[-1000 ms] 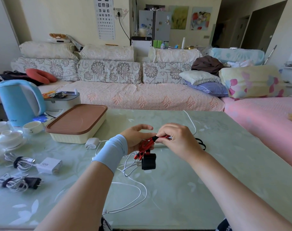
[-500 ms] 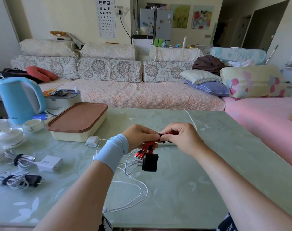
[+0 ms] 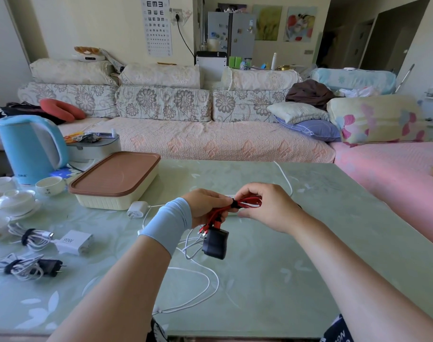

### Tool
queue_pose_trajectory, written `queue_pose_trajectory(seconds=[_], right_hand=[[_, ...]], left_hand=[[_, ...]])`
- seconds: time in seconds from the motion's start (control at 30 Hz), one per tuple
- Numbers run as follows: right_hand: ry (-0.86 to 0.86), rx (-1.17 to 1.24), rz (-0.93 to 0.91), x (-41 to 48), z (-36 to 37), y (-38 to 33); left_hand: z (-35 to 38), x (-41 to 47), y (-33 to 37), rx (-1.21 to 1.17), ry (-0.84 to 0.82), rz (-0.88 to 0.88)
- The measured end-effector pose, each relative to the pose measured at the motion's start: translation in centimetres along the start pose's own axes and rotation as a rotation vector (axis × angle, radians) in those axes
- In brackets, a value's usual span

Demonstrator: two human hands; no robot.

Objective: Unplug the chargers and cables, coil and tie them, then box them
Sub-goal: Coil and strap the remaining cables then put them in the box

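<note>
Green glass tabletop (image 3: 309,267) carries everything. A blue kettle (image 3: 30,149) stands at its far left corner, and a cream box (image 3: 116,178) with its brown lid on sits just beside it. Over the middle, the left hand (image 3: 205,206) curls its fingers round one end of a coiled red cable (image 3: 250,202), while the right hand (image 3: 267,206) pinches the coil beside a black tie. A loose white cable (image 3: 205,277) lies beneath them, running toward the near edge. By the left edge lie a white charger (image 3: 73,241) and a tied bundle (image 3: 25,266). A black charger (image 3: 215,244) hangs from the red cable below the left hand.
</note>
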State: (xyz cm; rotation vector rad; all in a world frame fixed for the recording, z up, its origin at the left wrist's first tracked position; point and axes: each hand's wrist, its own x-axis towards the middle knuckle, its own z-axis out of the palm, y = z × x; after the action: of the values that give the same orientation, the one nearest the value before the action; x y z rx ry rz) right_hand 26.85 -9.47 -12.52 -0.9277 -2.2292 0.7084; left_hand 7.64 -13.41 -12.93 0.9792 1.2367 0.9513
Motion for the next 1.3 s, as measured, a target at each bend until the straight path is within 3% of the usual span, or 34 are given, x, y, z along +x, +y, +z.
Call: queue_pose_trajectory(seconds=[0.13, 0.3, 0.53, 0.7, 0.9, 1.1, 1.3], right_hand=[[0.068, -0.021, -0.031, 0.2, 0.0, 0.0], [0.010, -0.101, -0.018, 0.2, -0.2, 0.5], [-0.063, 0.132, 0.180, 0.3, -0.4, 0.7], [-0.054, 0.202, 0.210, 0.5, 0.1, 0.4], [0.019, 0.380, 0.249, 0.7, 1.2, -0.3], [0.078, 0.813, 0.381, 1.5, 4.7, -3.5], [-0.259, 0.534, 0.298, 1.8, 9.2, -5.8]], left_hand=[[0.4, 0.1, -0.2, 0.089, 0.023, 0.040], [0.8, -0.1, -0.4, 0.286, 0.028, 0.087], [1.1, -1.0, 0.1, 0.480, -0.020, 0.106], [1.6, -1.3, -0.1, 0.610, 0.132, 0.183], [0.4, -2.2, 0.2, 0.472, 0.219, 0.208], [-1.6, -4.1, 0.8, 0.092, 0.366, 0.236], [-5.5, -7.6, 0.7, -0.213, 0.309, 0.273]])
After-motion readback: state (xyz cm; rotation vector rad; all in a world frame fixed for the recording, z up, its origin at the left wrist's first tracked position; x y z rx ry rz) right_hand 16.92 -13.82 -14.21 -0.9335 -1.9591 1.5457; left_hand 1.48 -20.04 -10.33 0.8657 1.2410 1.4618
